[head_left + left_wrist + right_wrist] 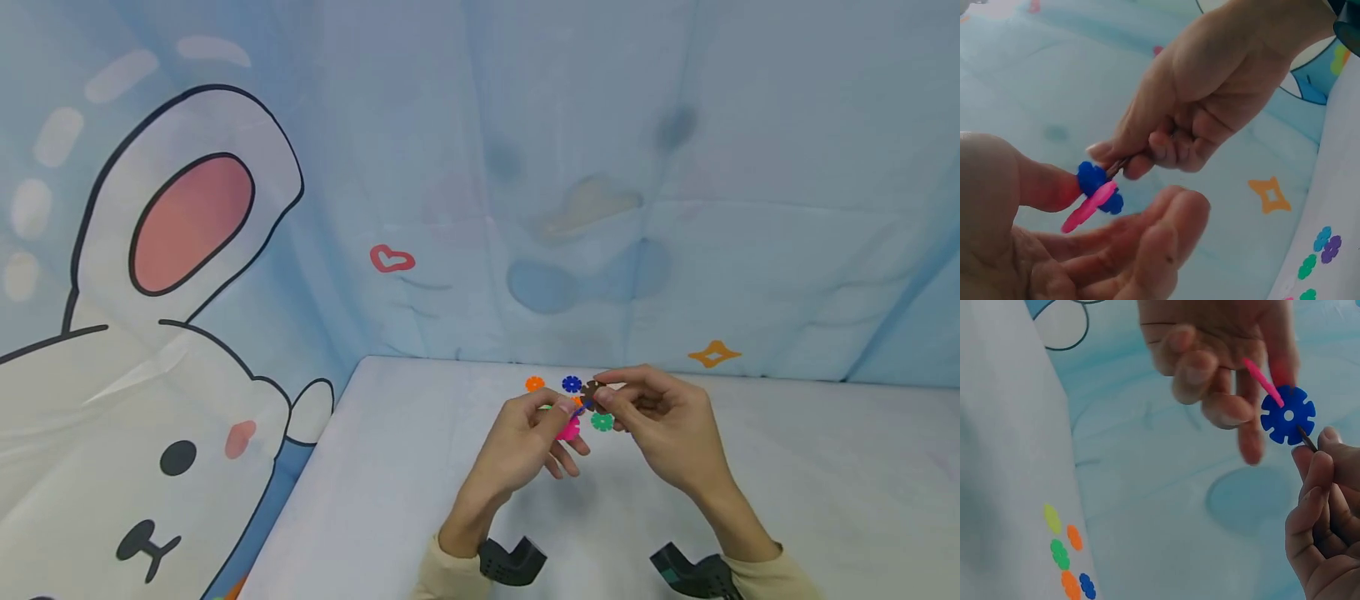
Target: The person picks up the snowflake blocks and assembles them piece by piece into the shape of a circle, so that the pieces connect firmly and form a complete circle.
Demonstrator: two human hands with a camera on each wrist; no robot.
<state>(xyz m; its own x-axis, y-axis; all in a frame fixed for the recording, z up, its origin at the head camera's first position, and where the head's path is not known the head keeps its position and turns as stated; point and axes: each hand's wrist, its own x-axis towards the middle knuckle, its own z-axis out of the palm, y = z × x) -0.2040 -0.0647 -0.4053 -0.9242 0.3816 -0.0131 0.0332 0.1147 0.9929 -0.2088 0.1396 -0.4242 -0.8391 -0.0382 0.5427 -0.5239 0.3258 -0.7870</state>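
Note:
My left hand [517,446] pinches a blue notched disc [1288,428], a flower-shaped linking piece, at its edge. A pink notched disc [1085,209] is slotted crosswise into the blue one, and the other fingers of this hand are spread apart. Between thumb and forefinger, my right hand [671,425] pinches a brown notched disc [592,393]. In the right wrist view the brown disc is edge-on, its tip meeting the blue disc near a notch. Much of the brown disc is hidden by the right fingers in both wrist views.
Loose notched discs lie on the white table [375,467] behind the hands, among them an orange disc [535,383], a dark blue disc [572,384] and a green disc [602,422]. A light blue printed curtain [465,167] hangs along the table's far edge.

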